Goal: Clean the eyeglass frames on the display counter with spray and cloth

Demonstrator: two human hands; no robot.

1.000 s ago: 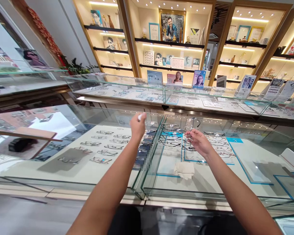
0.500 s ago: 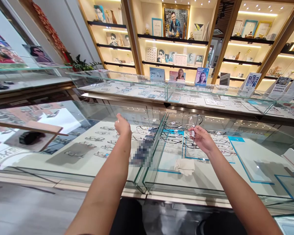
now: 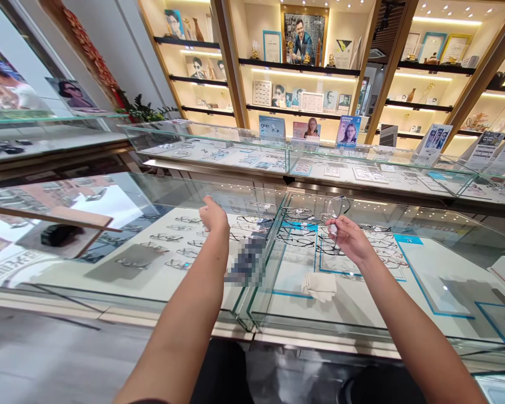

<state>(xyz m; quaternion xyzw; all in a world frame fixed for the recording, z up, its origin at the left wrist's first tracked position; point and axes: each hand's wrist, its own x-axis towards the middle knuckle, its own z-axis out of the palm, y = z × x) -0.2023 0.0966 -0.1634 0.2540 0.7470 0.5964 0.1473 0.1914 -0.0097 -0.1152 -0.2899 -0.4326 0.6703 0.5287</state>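
Above the right half of the glass counter, my right hand (image 3: 350, 238) pinches a pair of eyeglasses (image 3: 335, 207) by the thumb and fingers. The eyeglasses have clear lenses and a thin dark frame, and they are tilted on end. My left hand (image 3: 214, 214) hovers over the left half of the counter with its fingers curled in; whatever it holds, if anything, is hidden. Below both hands, rows of eyeglass frames (image 3: 297, 238) lie inside the glass display case (image 3: 252, 321). A folded beige cloth (image 3: 320, 286) rests on the glass below my right hand.
Beside my left forearm is a blurred-out dark object (image 3: 246, 261). A black object (image 3: 61, 234) shows at the left of the counter. Behind runs a second glass case (image 3: 288, 160) with upright advertising cards (image 3: 348, 132), then lit wall shelves (image 3: 298, 67).
The whole view has shifted slightly, with things appearing a little further right. Both hands keep nearly the same pose, and the right hand still holds the eyeglasses.
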